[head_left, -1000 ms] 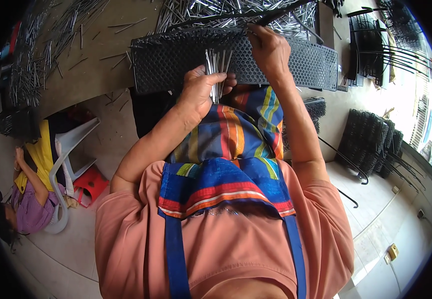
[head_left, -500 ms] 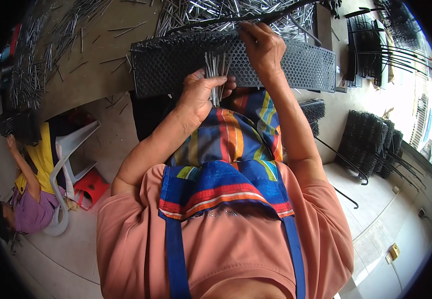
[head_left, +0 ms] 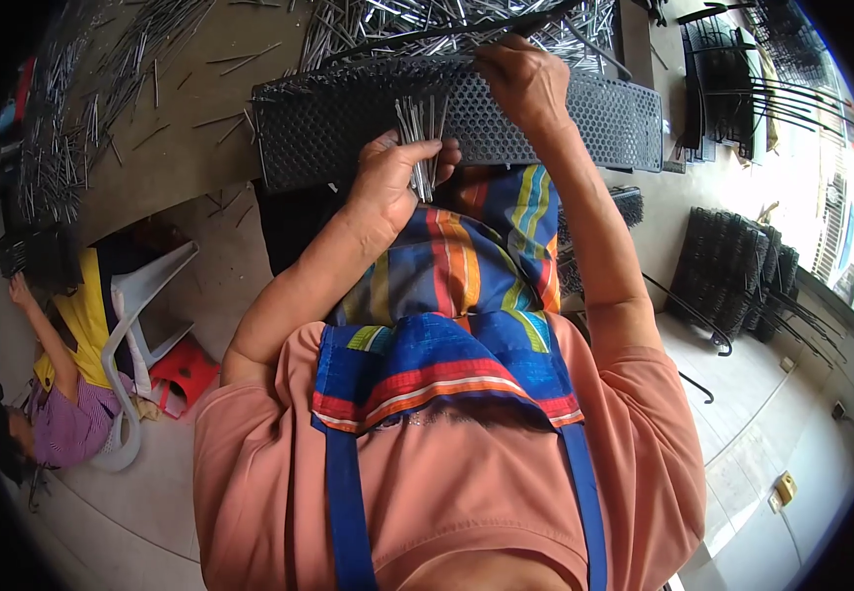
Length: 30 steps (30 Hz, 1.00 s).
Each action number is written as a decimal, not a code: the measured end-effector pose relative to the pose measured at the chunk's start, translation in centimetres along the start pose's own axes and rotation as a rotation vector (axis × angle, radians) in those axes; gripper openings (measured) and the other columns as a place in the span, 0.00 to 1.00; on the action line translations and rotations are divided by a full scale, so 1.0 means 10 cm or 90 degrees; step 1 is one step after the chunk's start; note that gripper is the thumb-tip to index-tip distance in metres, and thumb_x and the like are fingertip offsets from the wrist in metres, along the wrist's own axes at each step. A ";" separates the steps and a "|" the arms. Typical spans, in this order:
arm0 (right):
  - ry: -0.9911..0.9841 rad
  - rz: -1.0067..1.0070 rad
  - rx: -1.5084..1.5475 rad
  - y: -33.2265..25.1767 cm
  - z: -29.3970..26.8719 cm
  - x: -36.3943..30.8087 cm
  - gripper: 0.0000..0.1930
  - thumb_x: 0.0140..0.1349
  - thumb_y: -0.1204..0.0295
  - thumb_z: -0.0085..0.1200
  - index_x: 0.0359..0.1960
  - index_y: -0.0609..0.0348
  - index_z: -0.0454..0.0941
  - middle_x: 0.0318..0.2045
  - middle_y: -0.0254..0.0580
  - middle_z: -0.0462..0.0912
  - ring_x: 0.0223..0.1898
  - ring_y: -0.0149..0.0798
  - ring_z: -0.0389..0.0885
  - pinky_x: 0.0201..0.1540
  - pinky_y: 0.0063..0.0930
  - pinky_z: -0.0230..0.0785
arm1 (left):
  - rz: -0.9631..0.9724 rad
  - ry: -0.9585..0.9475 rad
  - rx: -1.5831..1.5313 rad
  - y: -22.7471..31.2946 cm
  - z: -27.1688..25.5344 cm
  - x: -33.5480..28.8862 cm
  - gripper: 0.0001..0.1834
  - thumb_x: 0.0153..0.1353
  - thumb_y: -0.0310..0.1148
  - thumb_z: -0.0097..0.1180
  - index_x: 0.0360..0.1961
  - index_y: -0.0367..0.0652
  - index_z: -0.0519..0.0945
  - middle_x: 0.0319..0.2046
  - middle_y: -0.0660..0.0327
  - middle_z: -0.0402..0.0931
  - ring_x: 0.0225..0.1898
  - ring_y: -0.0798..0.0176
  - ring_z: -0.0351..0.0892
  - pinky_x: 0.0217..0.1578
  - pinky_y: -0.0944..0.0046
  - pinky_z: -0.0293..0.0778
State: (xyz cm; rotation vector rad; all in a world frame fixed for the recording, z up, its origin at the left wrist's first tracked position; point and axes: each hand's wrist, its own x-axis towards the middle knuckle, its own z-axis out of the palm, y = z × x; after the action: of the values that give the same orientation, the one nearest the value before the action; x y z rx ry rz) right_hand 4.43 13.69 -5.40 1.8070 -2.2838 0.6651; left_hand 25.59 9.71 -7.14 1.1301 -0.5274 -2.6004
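Note:
A bundle of thin grey metal strips [head_left: 415, 123] stands upright in my left hand [head_left: 387, 182], its fingers and thumb closed round the lower part. Behind the bundle lies a long dark perforated panel [head_left: 604, 123], full of small round holes. Dark bristle-like ends line the left part of its far edge. My right hand [head_left: 530, 84] is at the far edge, right of the bundle, with thumb and fingers pinched together. Whatever the pinch holds is too small or hidden to make out.
Loose metal strips [head_left: 378, 25] are heaped on the table [head_left: 190, 108] beyond the panel, crossed by a dark curved rod [head_left: 427, 39]. Racks of black bristled pieces [head_left: 727, 276] stand at the right. Further left, a co-worker [head_left: 72, 419] sits on a pale chair [head_left: 126, 374] beside a red container [head_left: 186, 374].
My right hand has shifted slightly right and towards the far side, still pinched. The panel and the bundle in my left hand have moved slightly left.

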 end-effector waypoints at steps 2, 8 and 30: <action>-0.029 0.008 -0.002 0.00 -0.01 -0.04 0.08 0.55 0.65 0.62 0.35 0.48 0.86 0.29 0.33 0.82 0.29 0.42 0.83 0.31 0.33 0.73 | 0.000 -0.001 0.004 0.00 0.02 -0.01 0.08 0.59 0.21 0.54 0.40 0.38 0.79 0.35 0.55 0.82 0.33 0.61 0.82 0.31 0.61 0.80; -0.140 0.383 0.482 -0.26 -0.17 -0.30 0.12 0.54 0.67 0.65 0.36 0.61 0.84 0.29 0.38 0.85 0.28 0.31 0.82 0.29 0.28 0.70 | 0.011 -0.040 0.019 0.00 0.04 -0.04 0.09 0.59 0.20 0.54 0.41 0.38 0.79 0.35 0.54 0.83 0.33 0.60 0.83 0.32 0.62 0.81; 0.220 0.118 0.485 -0.32 0.05 -0.07 0.04 0.54 0.84 0.59 0.32 0.65 0.82 0.27 0.31 0.81 0.29 0.22 0.75 0.32 0.14 0.66 | 0.040 0.030 0.068 0.03 0.02 -0.17 0.09 0.58 0.18 0.50 0.40 0.36 0.77 0.33 0.53 0.82 0.32 0.58 0.84 0.32 0.62 0.81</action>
State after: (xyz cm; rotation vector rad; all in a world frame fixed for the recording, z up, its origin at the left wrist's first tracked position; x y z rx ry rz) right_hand 7.73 13.57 -5.37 1.5240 -2.1115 1.9124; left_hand 26.60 10.16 -5.80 1.1855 -0.6876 -2.5119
